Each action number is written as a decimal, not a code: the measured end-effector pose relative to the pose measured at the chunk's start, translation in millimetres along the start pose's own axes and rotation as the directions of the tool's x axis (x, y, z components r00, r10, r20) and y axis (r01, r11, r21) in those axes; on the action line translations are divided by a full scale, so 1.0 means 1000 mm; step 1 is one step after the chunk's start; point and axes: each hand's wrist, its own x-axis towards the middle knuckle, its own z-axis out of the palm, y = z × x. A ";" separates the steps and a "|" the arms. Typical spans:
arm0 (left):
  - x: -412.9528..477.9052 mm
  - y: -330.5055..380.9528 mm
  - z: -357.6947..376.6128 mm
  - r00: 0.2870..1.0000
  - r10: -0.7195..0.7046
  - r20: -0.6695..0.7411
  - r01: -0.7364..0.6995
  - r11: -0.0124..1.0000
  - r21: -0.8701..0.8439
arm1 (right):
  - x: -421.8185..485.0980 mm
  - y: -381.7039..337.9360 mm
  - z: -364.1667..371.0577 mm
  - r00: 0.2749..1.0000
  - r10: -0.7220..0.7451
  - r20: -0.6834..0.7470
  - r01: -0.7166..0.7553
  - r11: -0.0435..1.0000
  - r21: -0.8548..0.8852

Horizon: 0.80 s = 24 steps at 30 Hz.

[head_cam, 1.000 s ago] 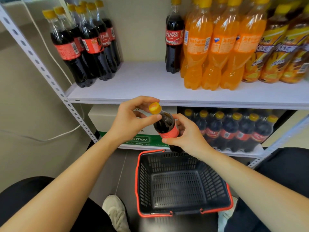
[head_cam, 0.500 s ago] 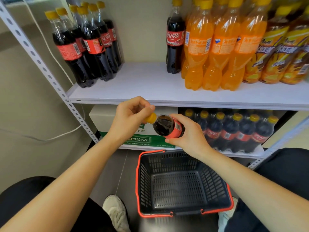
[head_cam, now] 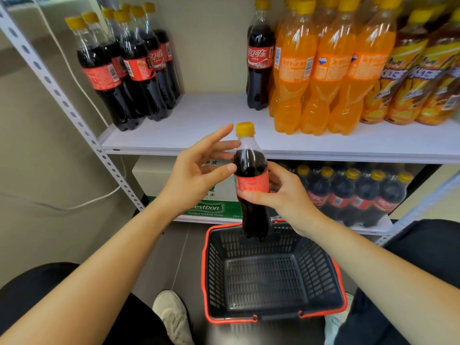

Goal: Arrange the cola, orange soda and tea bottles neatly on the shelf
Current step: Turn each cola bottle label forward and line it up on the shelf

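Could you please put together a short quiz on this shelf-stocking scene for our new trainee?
1. True or false: the held cola bottle lies on its side.
2. Which hand grips it round the label?
3. Fill in: on the shelf, the lone cola bottle stands beside the ___ soda bottles.
Key: 1 false, it is upright; 2 the right hand; 3 orange.
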 end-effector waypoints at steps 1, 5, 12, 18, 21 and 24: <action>-0.001 0.001 0.001 0.999 -0.020 0.026 0.020 1.000 0.000 | 0.000 -0.003 0.000 1.000 0.022 0.006 -0.023 0.998 0.066; -0.006 0.001 0.007 0.989 -0.088 0.115 0.080 0.994 0.074 | 0.003 -0.015 -0.001 0.991 0.137 -0.003 -0.132 0.961 0.241; -0.020 0.008 0.000 0.980 -0.120 0.161 0.105 0.989 0.102 | 0.020 -0.030 -0.004 0.952 0.292 0.091 -0.302 0.849 0.434; -0.039 0.023 0.000 0.996 0.042 0.080 -0.049 0.994 0.096 | 0.033 -0.037 0.009 0.897 0.393 0.204 -0.428 0.653 0.624; -0.045 0.027 -0.001 0.992 0.103 0.068 -0.112 0.982 0.150 | 0.036 -0.043 0.015 0.879 0.427 0.213 -0.451 0.597 0.664; -0.048 0.028 0.000 0.988 0.150 0.035 -0.154 0.967 0.205 | 0.037 -0.048 0.020 0.875 0.434 0.215 -0.450 0.563 0.693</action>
